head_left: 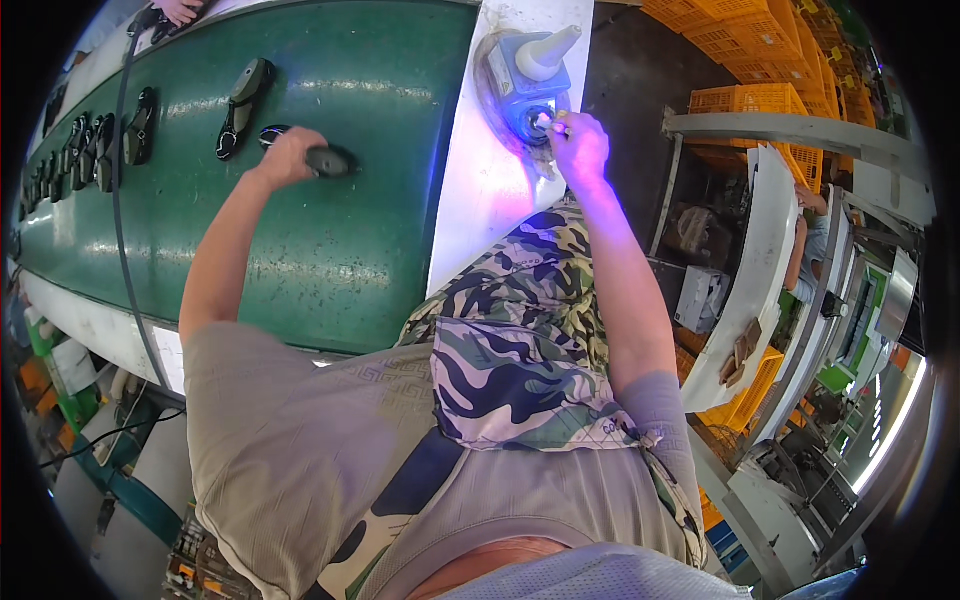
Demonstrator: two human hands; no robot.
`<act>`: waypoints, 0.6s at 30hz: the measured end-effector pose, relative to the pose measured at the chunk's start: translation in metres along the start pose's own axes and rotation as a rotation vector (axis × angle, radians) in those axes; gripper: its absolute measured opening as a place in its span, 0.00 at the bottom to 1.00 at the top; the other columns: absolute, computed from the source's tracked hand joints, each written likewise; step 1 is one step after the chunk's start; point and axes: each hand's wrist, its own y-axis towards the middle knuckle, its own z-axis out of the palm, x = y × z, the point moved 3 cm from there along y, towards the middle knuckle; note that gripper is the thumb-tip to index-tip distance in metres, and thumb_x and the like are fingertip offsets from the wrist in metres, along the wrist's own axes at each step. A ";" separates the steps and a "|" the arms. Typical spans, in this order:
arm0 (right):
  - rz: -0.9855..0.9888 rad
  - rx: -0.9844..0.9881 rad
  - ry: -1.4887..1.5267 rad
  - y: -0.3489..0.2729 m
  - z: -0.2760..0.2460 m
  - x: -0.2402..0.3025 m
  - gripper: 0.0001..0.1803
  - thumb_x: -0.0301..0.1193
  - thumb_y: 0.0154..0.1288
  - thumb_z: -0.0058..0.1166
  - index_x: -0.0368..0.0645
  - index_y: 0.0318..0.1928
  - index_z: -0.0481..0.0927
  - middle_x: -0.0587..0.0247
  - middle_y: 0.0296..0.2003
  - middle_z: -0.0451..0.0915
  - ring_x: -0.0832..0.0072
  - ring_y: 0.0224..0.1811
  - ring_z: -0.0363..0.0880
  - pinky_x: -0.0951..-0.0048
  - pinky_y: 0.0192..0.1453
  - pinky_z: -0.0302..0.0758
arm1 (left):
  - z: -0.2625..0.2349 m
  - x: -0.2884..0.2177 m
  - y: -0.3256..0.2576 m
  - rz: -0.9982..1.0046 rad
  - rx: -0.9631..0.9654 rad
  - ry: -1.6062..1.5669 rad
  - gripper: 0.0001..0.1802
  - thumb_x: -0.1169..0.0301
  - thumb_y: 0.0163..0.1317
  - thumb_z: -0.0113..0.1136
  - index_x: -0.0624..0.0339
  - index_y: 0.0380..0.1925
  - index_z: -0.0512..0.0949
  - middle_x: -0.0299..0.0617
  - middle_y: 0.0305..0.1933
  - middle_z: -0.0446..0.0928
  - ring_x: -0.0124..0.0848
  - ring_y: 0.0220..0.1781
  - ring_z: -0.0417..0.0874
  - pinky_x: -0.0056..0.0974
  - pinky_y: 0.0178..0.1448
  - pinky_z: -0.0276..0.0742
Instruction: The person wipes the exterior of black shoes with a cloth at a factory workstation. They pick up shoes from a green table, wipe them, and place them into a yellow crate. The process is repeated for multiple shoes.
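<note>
My left hand point(290, 158) is closed around a dark sandal point(334, 162) over the green belt, its heel end sticking out to the right and its strapped front partly hidden behind my fingers. Farther up lies another black sandal point(243, 108) with light trim. On the white ledge to the right stands a blue container point(513, 68) with a white cone-shaped nozzle on top and a round opening at its near side. My right hand point(580, 150) is at that opening under a blue-violet glow, fingers pinched on a small pale thing too unclear to name.
More dark sandals point(140, 125) line the green belt point(330, 260) toward the left. A dark cable point(122, 220) crosses the belt. Another person's hand point(180, 10) shows at the far left edge. Orange crates point(745, 45) and a metal frame point(790, 128) stand to the right.
</note>
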 end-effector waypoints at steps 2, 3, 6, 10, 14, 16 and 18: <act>-0.024 0.036 -0.030 0.003 0.003 0.006 0.07 0.29 0.50 0.66 0.44 0.30 0.82 0.55 0.32 0.82 0.55 0.35 0.81 0.56 0.40 0.77 | -0.019 -0.045 -0.016 0.072 0.085 -0.121 0.30 0.64 0.40 0.76 0.58 0.47 0.82 0.46 0.46 0.83 0.44 0.52 0.82 0.43 0.59 0.78; -0.046 0.055 -0.041 0.005 0.004 0.007 0.07 0.28 0.50 0.65 0.44 0.29 0.81 0.56 0.32 0.82 0.54 0.35 0.81 0.54 0.40 0.76 | -0.018 -0.053 -0.017 -0.102 0.025 -0.186 0.31 0.62 0.40 0.76 0.59 0.48 0.82 0.46 0.45 0.83 0.44 0.52 0.82 0.43 0.59 0.77; -0.102 0.089 -0.071 0.003 0.010 0.007 0.04 0.28 0.51 0.64 0.47 0.28 0.81 0.59 0.28 0.80 0.58 0.35 0.80 0.55 0.37 0.72 | -0.005 -0.058 -0.019 -0.578 -0.144 -0.380 0.40 0.50 0.42 0.77 0.62 0.53 0.78 0.50 0.53 0.80 0.47 0.60 0.77 0.44 0.66 0.72; -0.127 0.137 -0.087 0.004 0.013 0.010 0.03 0.28 0.52 0.63 0.48 0.28 0.82 0.61 0.29 0.80 0.58 0.36 0.80 0.55 0.39 0.71 | 0.038 -0.034 -0.010 -0.838 -0.457 -0.208 0.49 0.54 0.45 0.77 0.70 0.63 0.67 0.58 0.69 0.65 0.49 0.72 0.65 0.44 0.73 0.63; -0.184 0.044 -0.054 0.002 0.007 0.011 0.01 0.29 0.52 0.61 0.49 0.28 0.82 0.63 0.29 0.80 0.59 0.38 0.80 0.57 0.41 0.70 | 0.064 -0.030 -0.007 -1.159 -0.545 -0.523 0.43 0.60 0.46 0.77 0.70 0.59 0.69 0.59 0.63 0.71 0.48 0.66 0.74 0.44 0.68 0.71; -0.254 0.020 -0.058 0.002 0.003 0.013 0.01 0.29 0.52 0.61 0.50 0.28 0.83 0.63 0.29 0.80 0.60 0.38 0.80 0.59 0.42 0.70 | 0.081 -0.015 -0.013 -1.187 -0.533 -0.826 0.39 0.62 0.47 0.76 0.70 0.56 0.70 0.57 0.58 0.75 0.47 0.61 0.78 0.47 0.65 0.75; -0.313 0.064 -0.103 0.000 0.002 0.008 0.02 0.30 0.52 0.60 0.51 0.29 0.84 0.63 0.30 0.81 0.61 0.38 0.79 0.60 0.43 0.69 | 0.069 -0.031 -0.018 -1.233 -0.445 -0.966 0.36 0.62 0.48 0.76 0.69 0.53 0.71 0.54 0.54 0.78 0.46 0.56 0.81 0.51 0.59 0.79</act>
